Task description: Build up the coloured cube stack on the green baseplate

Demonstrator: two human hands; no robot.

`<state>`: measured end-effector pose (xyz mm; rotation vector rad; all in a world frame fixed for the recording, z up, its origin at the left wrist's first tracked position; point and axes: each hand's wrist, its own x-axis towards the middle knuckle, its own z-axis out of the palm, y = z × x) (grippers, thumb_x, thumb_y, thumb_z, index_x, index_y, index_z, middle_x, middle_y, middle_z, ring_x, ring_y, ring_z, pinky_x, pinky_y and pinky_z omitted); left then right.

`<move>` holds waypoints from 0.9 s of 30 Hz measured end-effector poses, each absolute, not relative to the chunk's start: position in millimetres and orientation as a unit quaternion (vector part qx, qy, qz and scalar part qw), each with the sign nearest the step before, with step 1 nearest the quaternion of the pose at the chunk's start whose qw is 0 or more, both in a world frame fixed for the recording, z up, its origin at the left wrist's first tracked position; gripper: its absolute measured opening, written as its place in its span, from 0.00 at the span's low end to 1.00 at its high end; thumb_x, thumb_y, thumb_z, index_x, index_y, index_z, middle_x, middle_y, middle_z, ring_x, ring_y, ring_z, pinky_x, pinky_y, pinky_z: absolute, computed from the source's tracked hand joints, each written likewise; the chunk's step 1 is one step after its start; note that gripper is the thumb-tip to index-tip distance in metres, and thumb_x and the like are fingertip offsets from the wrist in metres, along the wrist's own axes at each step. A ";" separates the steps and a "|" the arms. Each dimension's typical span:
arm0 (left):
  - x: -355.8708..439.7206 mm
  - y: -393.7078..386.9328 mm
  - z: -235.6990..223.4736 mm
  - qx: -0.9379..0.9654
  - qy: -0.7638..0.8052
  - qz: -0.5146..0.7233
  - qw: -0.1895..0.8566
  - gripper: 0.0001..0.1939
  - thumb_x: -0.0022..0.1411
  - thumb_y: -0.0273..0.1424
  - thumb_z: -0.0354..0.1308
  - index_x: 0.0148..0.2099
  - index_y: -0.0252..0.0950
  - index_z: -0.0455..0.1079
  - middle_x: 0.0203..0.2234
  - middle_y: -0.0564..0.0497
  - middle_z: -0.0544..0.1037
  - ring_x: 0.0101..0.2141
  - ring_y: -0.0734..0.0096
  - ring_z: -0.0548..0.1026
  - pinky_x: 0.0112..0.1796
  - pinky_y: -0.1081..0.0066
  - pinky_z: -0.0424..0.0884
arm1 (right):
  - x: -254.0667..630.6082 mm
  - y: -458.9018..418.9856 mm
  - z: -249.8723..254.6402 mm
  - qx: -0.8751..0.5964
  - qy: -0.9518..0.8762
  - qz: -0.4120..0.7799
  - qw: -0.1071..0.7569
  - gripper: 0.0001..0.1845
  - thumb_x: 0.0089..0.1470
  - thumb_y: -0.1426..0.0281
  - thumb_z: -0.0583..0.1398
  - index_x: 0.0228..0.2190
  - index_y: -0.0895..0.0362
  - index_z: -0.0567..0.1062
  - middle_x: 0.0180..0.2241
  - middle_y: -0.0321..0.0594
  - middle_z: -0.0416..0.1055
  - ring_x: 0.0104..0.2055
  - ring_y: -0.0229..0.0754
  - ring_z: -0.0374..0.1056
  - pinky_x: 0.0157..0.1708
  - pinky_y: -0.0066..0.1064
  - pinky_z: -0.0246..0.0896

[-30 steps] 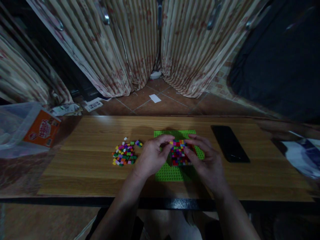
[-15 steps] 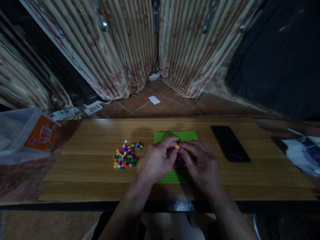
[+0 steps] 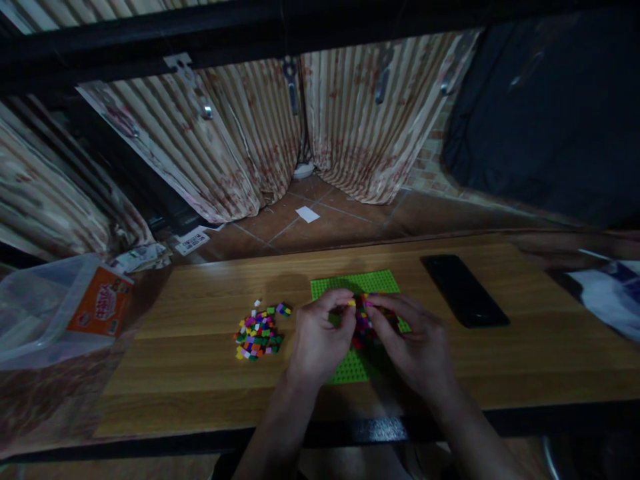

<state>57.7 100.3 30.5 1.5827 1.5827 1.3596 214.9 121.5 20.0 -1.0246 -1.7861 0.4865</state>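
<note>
My left hand pinches a small yellow brick between thumb and forefinger, above the green baseplate. Close beside it, the thumb and forefinger of my right hand are closed on a small magenta brick. Beneath the fingers sits a cluster of red, purple and other coloured bricks on the baseplate, largely covered by my hands. Left of my hands lies a pile of loose coloured bricks on the wooden table.
A black phone lies on the table to the right. Off the table's left end stands a clear plastic box with an orange label. Striped curtains hang beyond the table, and a white paper lies on the tiled floor.
The view has tilted up and turned slightly, so the table sits lower. The yellow and magenta bricks, together before, are now apart, one in each hand.
</note>
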 end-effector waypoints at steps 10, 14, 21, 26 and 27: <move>28.0 103.5 25.0 0.595 0.634 0.445 0.216 0.10 0.64 0.27 0.56 0.44 0.39 0.78 0.33 0.52 0.83 0.33 0.71 0.81 0.37 0.72 0.75 | 235.6 126.0 24.6 -0.431 -0.758 0.208 0.444 0.09 0.63 0.66 0.60 0.42 0.51 0.79 0.40 0.40 0.80 0.44 0.45 0.75 0.45 0.38 0.69; 31.8 103.7 25.5 0.614 0.627 0.430 0.215 0.09 0.64 0.26 0.55 0.43 0.38 0.77 0.36 0.51 0.84 0.36 0.69 0.82 0.40 0.71 0.76 | 236.4 123.5 22.0 -0.429 -0.760 0.236 0.428 0.08 0.62 0.65 0.61 0.42 0.49 0.79 0.42 0.39 0.80 0.46 0.46 0.75 0.48 0.42 0.69; 35.3 104.2 26.6 0.634 0.618 0.411 0.219 0.10 0.65 0.25 0.55 0.43 0.37 0.77 0.39 0.49 0.84 0.40 0.67 0.82 0.43 0.69 0.76 | 235.4 123.2 14.3 -0.404 -0.755 0.314 0.410 0.07 0.59 0.65 0.64 0.39 0.44 0.82 0.52 0.38 0.73 0.56 0.47 0.68 0.55 0.46 0.65; 35.9 104.4 27.4 0.634 0.620 0.406 0.222 0.10 0.65 0.25 0.55 0.43 0.38 0.77 0.38 0.50 0.84 0.39 0.67 0.82 0.43 0.69 0.75 | 235.4 122.7 11.3 -0.416 -0.753 0.324 0.395 0.07 0.57 0.66 0.65 0.37 0.42 0.83 0.54 0.37 0.71 0.59 0.48 0.64 0.58 0.48 0.62; 36.0 104.5 27.3 0.634 0.619 0.406 0.223 0.10 0.65 0.25 0.55 0.43 0.37 0.77 0.38 0.50 0.84 0.39 0.67 0.82 0.43 0.69 0.75 | 235.4 122.8 10.8 -0.417 -0.754 0.323 0.393 0.07 0.57 0.65 0.65 0.37 0.42 0.83 0.55 0.37 0.70 0.60 0.48 0.63 0.58 0.49 0.61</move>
